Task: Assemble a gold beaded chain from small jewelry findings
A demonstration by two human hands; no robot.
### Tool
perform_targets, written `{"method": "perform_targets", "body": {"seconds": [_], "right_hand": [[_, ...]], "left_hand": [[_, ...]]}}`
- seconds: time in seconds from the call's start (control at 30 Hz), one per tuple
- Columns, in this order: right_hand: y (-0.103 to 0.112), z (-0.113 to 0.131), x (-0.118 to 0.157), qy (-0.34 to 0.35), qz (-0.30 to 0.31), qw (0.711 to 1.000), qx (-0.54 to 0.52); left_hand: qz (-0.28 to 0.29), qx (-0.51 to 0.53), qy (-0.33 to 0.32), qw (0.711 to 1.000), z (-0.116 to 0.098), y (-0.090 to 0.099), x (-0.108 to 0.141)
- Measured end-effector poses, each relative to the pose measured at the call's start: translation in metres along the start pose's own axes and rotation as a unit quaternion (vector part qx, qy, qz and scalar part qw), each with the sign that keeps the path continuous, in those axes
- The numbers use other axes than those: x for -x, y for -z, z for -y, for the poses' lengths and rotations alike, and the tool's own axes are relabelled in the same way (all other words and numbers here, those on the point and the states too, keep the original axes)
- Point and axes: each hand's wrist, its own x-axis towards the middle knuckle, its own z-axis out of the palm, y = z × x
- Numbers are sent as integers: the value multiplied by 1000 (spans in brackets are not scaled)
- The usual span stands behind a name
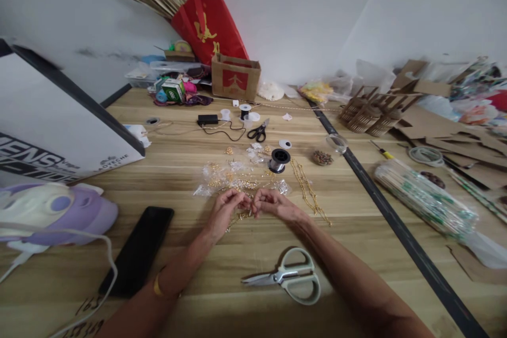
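My left hand (225, 212) and my right hand (275, 204) meet above the table, fingertips pinched close together. Between them is a thin gold beaded strand (240, 217), part of which trails below the left fingers; its small parts are too fine to make out. Just beyond my fingers lie small clear bags of gold and silver beads (222, 174). A spool of silver wire (279, 160) stands past my right hand, with a gold chain (306, 185) to its right. Pale-handled scissors (291, 277) rest between my forearms, blades pointing left.
A black phone (139, 251) and a purple-and-white device (59, 211) with a cable lie left, below a large box (59, 121). Black scissors (259, 131) lie farther back. Right are a bead tub (322, 157), wrapped sticks (425, 198) and cardboard (451, 142).
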Motion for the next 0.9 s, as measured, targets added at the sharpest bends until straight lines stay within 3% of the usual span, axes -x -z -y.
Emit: {"method": "perform_targets", "body": {"seconds": [0.13,0.37,0.9], "right_hand": [[1,-11,-4,4,-22,996,-90],[0,-13,-6,-3,-55,978,-202],[0,-6,-5,10,-58,973,-222]], "left_hand": [[16,43,16,999,1,0,-1],[37,-23,14,999,4,2,-2],[20,-45,48,998,2,1,-4]]}}
